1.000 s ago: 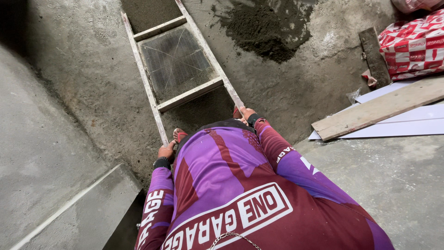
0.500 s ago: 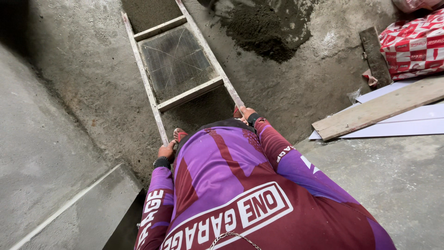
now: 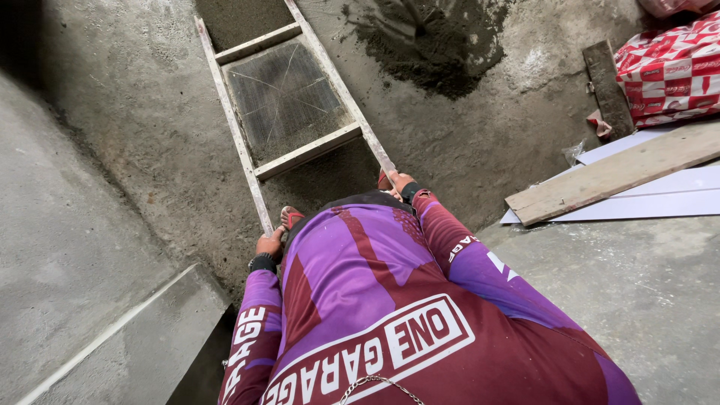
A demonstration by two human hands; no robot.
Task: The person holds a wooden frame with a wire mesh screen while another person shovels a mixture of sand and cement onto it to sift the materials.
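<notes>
A long wooden-framed sieve [image 3: 289,101] with a wire mesh panel lies on the concrete floor in front of me, running away toward the top of the view. My left hand [image 3: 268,244] is closed around the near end of its left rail. My right hand [image 3: 400,182] grips the near end of the right rail. My purple and maroon long-sleeved shirt fills the lower middle and hides my lower body. A red sandal [image 3: 291,217] shows between my arms, just below the frame.
A heap of dark sand [image 3: 431,45] lies to the right of the sieve. At right are a wooden plank [image 3: 611,174] on white sheets, a small dark board [image 3: 607,86] and a red and white sack [image 3: 671,71]. A raised concrete ledge [image 3: 112,330] is at lower left.
</notes>
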